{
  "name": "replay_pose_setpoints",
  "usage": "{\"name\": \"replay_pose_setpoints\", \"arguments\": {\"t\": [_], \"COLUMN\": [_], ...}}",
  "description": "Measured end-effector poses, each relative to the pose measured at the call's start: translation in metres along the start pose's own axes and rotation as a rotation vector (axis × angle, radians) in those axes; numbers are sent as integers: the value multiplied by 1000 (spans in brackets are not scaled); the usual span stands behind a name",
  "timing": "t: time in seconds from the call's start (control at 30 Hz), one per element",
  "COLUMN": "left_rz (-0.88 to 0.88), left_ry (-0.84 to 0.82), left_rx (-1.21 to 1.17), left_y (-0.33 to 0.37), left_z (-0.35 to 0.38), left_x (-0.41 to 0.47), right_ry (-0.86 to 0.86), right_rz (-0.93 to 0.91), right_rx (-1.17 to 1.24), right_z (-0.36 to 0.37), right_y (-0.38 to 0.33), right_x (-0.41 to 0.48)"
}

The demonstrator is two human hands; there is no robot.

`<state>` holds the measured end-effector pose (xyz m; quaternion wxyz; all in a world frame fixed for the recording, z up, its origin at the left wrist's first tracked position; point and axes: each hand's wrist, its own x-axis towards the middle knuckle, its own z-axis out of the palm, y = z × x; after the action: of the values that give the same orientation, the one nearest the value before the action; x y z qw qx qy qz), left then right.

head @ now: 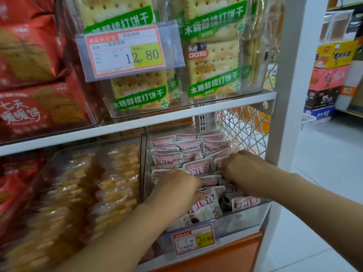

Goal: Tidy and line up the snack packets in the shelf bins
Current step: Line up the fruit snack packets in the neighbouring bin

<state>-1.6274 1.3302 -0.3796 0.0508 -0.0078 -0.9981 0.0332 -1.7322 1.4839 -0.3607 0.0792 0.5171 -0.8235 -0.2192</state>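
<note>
A: Where are the hands?
B: Both in the lower right bin [241,217]: clear plastic, bottom shelf, against the mesh [243,130] side panel. Left hand [176,185] sits mid-bin, right hand [243,169] nearer the mesh. Close together, not touching.
A: Packets?
B: Pink packets [188,143] fill that bin. The back rows stand upright in three columns, fairly even. Near the front wall they're loose: one tilts just past the left wrist, another stands against the front wall on the right.
A: Grip state?
B: Left: knuckles up, fingers dug in among the packets, tips hidden. Can't tell if it's grasping one or only pushing. Right: fingers bent down over the packet tops in the right column, tips also buried. Same answer, can't tell.
A: Arms?
B: Both bare and reaching in over the bin's front wall, left from lower centre, right from the right edge.
A: Rest of the frame?
B: Price tag [193,239] on the bin front reads 17.60. The bin to the left holds yellow packets [110,183], blurred. On the shelf above are cracker packs [214,69] with green bands, also in clear plastic, with the upper tag [125,51] reading 12.80. Red packs [39,107] sit left of those. Cartons [326,79] are stacked far right, past the white post [290,75].
</note>
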Motion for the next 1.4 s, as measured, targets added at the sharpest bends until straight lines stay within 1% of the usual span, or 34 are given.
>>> {"name": "replay_pose_setpoints", "arguments": {"t": [0.07, 0.13, 0.2, 0.27, 0.3, 0.37, 0.4, 0.43, 0.47, 0.5, 0.53, 0.6, 0.63, 0.73, 0.8, 0.83, 0.9, 0.97, 1.03, 1.07, 1.13, 1.2, 1.27, 1.4], "left_rz": [7, 8, 5, 2, 8, 98, 171, 243, 299, 332, 333, 261, 203, 65, 16, 5, -4, -8, -8, -30, -86, -146, -190, -246], "left_ry": [-3, 14, 45, 80, 113, 229, 277, 298, 284, 236, 191, 129, 109, 55, 65, 69, 86, 121, 214, 222, 154, 0, -92, -158], "left_rx": [18, 56, 138, 169, 148, 67, 33, 3, -27, -44, -50, -30, 14, 103, 118, 128, 145, 138, 159, 151, 118, 59, 45, 30], "left_y": [4, 10, 13, 14, 13, 8, 7, 7, 6, 7, 8, 10, 8, 5, 6, 7, 9, 9, 7, 6, 5, 2, 1, -3], "left_z": [0, 0, 1, 2, 3, 7, 9, 12, 13, 12, 10, 7, 7, 6, 7, 6, 8, 10, 17, 17, 18, 19, 20, 22], "left_x": [1, -1, -1, -3, -4, -5, -4, -3, -1, 0, 1, -1, -1, 1, 3, 4, 5, 4, 4, 4, 4, 9, 14, 24], "right_ry": [-33, -52, 14, 89, 75, -49, -102, -118, -111, -81, -25, 104, 133, 113, 71, 61, 74, 136, 216, 241, 210, 93, -4, 2], "right_rz": [3, 15, 11, 1, 1, -14, -11, 9, 46, 95, 149, 226, 248, 288, 316, 331, 367, 394, 399, 391, 363, 343, 338, 304], "right_rx": [-25, 5, 125, 301, 401, 535, 544, 530, 498, 446, 372, 223, 184, 177, 186, 211, 339, 465, 493, 496, 482, 485, 507, 536], "right_z": [3, 1, -8, -28, -38, -46, -45, -40, -32, -23, -14, -2, 1, 0, -4, -4, -2, 3, 8, 11, 14, 18, 23, 33], "right_y": [-1, -1, 1, 6, 8, 9, 6, 3, -1, -7, -11, -15, -16, -19, -19, -19, -20, -21, -24, -25, -29, -34, -37, -31], "right_x": [-1, -1, -6, -20, -30, -48, -53, -54, -52, -49, -45, -37, -34, -27, -25, -25, -25, -27, -29, -30, -29, -23, -12, 7]}}
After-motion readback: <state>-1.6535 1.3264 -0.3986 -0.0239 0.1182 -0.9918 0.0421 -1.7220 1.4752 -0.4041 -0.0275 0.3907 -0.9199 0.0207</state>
